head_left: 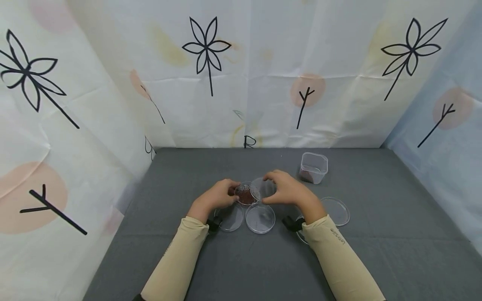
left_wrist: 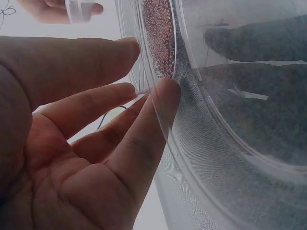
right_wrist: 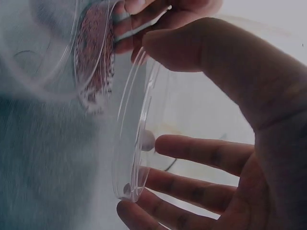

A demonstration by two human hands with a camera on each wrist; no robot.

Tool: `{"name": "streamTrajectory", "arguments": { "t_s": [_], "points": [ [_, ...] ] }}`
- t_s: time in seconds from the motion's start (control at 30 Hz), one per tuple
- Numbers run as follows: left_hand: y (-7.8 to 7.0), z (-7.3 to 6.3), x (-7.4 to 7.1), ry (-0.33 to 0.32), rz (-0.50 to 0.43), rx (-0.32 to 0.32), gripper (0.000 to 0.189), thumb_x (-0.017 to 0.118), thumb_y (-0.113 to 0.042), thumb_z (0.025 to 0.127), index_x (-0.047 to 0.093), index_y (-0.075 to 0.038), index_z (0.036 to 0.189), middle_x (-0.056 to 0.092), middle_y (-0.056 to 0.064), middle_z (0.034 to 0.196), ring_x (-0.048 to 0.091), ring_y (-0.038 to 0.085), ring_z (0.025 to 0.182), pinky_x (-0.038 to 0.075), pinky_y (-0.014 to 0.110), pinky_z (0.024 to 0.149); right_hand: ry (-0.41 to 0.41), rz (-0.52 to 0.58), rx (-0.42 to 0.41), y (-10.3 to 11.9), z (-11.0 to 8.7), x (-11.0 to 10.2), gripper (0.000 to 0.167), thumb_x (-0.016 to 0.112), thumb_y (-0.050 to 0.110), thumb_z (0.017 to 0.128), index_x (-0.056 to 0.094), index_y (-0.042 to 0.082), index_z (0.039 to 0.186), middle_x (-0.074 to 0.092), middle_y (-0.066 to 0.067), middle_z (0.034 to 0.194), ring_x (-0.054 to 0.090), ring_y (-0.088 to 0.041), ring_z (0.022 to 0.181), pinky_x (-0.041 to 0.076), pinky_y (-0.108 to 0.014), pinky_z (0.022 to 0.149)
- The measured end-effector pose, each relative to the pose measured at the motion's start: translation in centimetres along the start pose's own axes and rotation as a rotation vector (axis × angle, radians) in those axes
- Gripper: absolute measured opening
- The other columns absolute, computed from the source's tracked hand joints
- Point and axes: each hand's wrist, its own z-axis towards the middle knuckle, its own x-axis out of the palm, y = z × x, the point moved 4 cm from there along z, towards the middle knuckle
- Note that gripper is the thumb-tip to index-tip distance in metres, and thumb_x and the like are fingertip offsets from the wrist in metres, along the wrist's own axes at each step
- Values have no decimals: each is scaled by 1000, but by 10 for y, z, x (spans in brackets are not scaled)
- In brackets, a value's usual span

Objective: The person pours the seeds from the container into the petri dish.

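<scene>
a grey table [head_left: 241, 267] spreads beneath two arms in cream sleeves [head_left: 184, 251]. the right hand [head_left: 289, 188] pinches a clear lid [head_left: 262, 190] between thumb and fingers, its edge overlapping the filled dish [head_left: 246, 204] in the head view; i cannot tell if they touch. the left hand [head_left: 217, 195] holds that filled dish at its left rim, near the middle of the table. far right stands a plastic tub [head_left: 321, 177]. an empty dish [head_left: 260, 218] lies just nearer, another [head_left: 336, 211] to the right. reddish-brown grains [head_left: 244, 195] cover the filled dish's bottom.
</scene>
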Motion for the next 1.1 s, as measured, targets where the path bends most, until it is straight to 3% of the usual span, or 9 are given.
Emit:
{"name": "streamTrajectory", "arguments": {
  "t_s": [0.47,0.73,0.87,1.1],
  "points": [
    [5,0,0,19,-35,-3,53,65,-11,106,51,-2,156,60,20,150,63,35,132,58,45,99,72,-26,46,14,23,20,64,87,34,85,66,4,138,62,-17,139,62,-34,124,54,-53,100],
    [8,2,-2,13,-40,13,50,51,-11,110,47,-2,159,57,22,153,58,38,139,54,51,106,95,-34,38,21,30,23,63,88,34,85,66,6,137,62,-16,137,62,-32,120,54,-52,98],
    [7,3,-3,5,-46,13,50,44,-11,111,47,-2,159,55,21,156,60,35,135,52,50,103,99,-31,24,23,32,25,63,88,34,86,66,5,138,61,-17,137,63,-32,119,55,-51,98],
    [7,3,-2,2,-35,12,48,47,-16,113,48,0,158,55,21,156,58,37,140,50,53,111,102,-27,8,25,31,29,61,86,31,88,66,4,138,61,-19,136,62,-32,118,54,-51,98]
  ]
}}
